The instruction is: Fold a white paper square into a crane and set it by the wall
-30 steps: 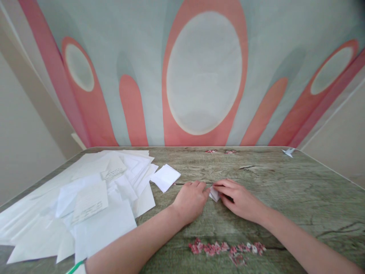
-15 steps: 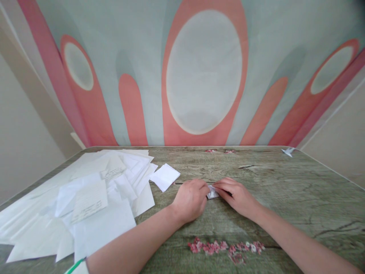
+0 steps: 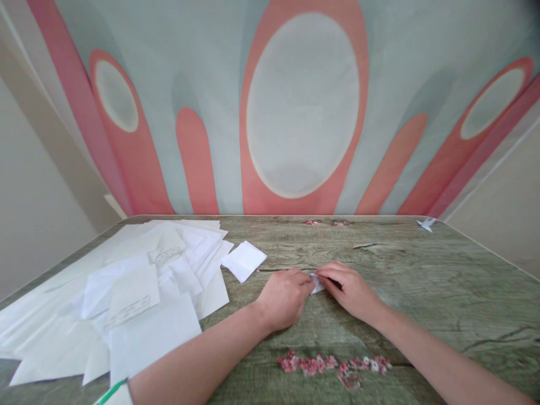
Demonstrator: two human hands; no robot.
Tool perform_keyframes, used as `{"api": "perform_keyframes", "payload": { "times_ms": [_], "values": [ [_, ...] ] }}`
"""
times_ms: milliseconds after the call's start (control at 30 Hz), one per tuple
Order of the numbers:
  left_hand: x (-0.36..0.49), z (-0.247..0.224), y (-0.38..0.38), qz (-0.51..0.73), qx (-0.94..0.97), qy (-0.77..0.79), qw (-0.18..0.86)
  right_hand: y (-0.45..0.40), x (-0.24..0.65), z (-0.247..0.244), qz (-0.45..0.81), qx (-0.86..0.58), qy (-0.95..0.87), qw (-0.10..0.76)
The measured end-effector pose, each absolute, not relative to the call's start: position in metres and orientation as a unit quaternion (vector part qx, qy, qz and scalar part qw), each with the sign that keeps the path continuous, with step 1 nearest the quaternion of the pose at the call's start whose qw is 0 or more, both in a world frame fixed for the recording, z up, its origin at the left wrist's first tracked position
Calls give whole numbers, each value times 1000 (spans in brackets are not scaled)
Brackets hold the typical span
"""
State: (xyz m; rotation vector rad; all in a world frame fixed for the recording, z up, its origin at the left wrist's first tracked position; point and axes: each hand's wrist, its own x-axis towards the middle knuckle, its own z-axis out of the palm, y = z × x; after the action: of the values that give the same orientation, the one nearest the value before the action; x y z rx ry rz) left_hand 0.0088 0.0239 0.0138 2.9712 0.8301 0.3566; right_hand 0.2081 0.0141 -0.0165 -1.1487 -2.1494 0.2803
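A backdrop (image 3: 299, 107) rises behind the desk (image 3: 422, 270), grey-green with pink shapes; three of these bear pale ovals and two are plain rounded bars. The desk has a wood-grain top. One heap (image 3: 152, 326) of white sheets covers much of its left side; they overlap too much to count, but two show lines of writing.

There are two hands, both near the middle of the desk. The left hand (image 3: 283, 299) is curled, its fingers drawn together, thumb and forefinger closed on the left end of a small folded paper (image 3: 318, 285). The right hand (image 3: 348, 287) reaches in from the other side, fingers nearly straight and held close, fingertips and thumb pinching the paper's right end. A white cuff (image 3: 116, 395) with a green edge shows low on the left forearm.

A long row of pink blossoms (image 3: 333, 365) marks the near part of the desk, and two small patches of them (image 3: 312, 223) lie by the far edge. One stack (image 3: 244, 261) of small white squares sits just right of the heap, a corner towards the person; its layers cannot be counted. One white bird (image 3: 427, 224) rests at the far right corner.

Smallest is the single folded paper, between the hands. Its visible lower edge faces the person, rising slightly rightward; the fingers hide both ends, so its long axis cannot be told.
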Motion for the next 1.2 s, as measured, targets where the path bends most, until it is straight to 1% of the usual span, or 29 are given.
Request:
{"api": "perform_keyframes", "payload": {
  "times_ms": [567,933,1200],
  "values": [
    [9,16,23,94,961,259,3,15,209,-20,87,-440,-831,329],
    [11,17,20,81,962,259,-14,13,207,-20,35,-433,-848,305],
    [9,15,22,81,963,256,-12,13,209,-19,45,-425,-856,291]
  ]
}}
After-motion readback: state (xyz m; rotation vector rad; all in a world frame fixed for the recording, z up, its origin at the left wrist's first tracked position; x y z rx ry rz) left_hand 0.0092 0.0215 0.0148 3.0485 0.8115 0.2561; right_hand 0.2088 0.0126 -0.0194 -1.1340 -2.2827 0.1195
